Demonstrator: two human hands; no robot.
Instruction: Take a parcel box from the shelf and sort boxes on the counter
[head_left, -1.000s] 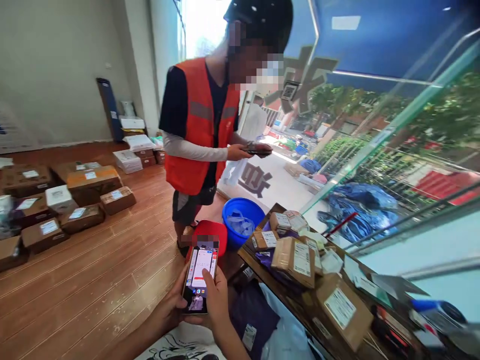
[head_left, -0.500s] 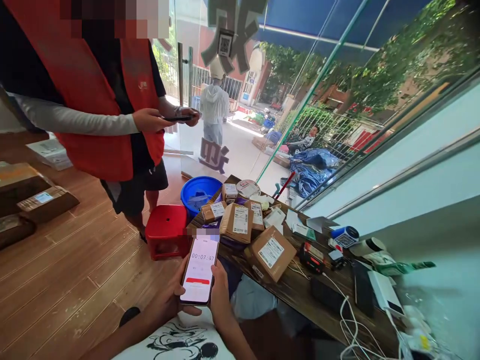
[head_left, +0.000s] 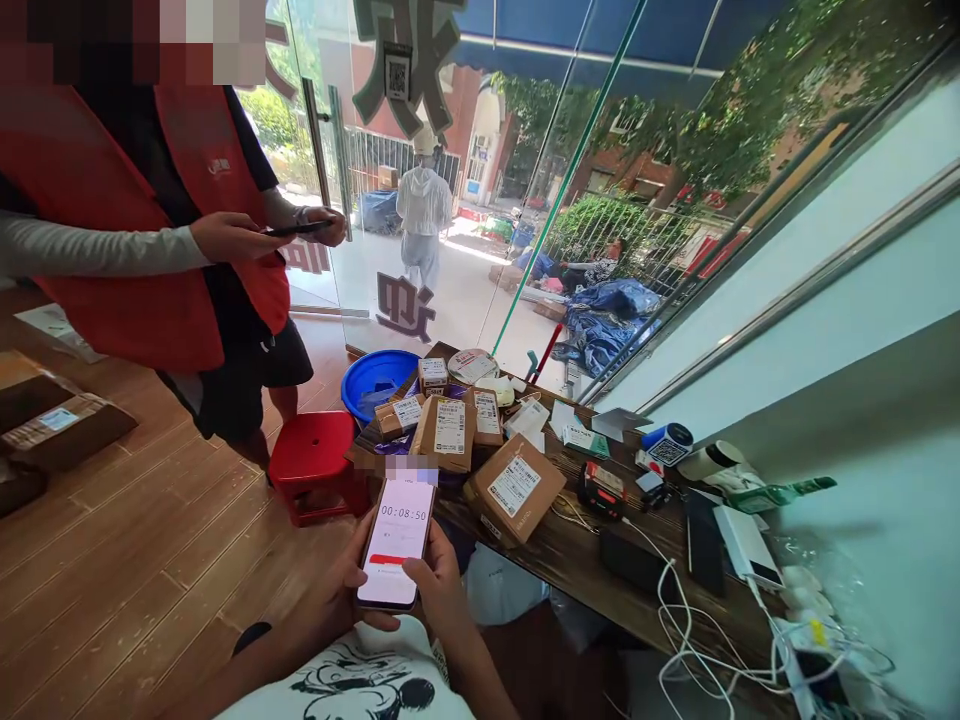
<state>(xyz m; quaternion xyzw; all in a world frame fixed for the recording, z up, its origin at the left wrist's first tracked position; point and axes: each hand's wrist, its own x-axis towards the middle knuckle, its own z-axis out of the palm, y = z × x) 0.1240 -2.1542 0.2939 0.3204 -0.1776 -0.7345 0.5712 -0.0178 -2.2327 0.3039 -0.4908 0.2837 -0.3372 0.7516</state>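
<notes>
A smartphone (head_left: 395,535) is held upright in front of me, its lit white screen showing a running timer and a red bar. My left hand (head_left: 349,570) grips its left edge, with the thumb near the lower left of the screen and fingers passing beneath. Around the right edge my right hand (head_left: 439,580) is wrapped, its thumb lying over the right end of the red bar. Just beyond the phone, several cardboard boxes with white labels, among them a large box (head_left: 514,488), sit on a dark wooden table (head_left: 559,560).
A person in a red vest (head_left: 184,250) stands at the left, holding a phone (head_left: 300,229). Between us are a red stool (head_left: 313,450) and a blue basin (head_left: 379,378). White cables (head_left: 679,610) and a green bottle (head_left: 784,492) lie on the table's right side. Glass panels stand behind.
The whole view has shifted, so the table and person appear further left. My right thumb has moved inward onto the screen's red bar. The timer reading has advanced.
</notes>
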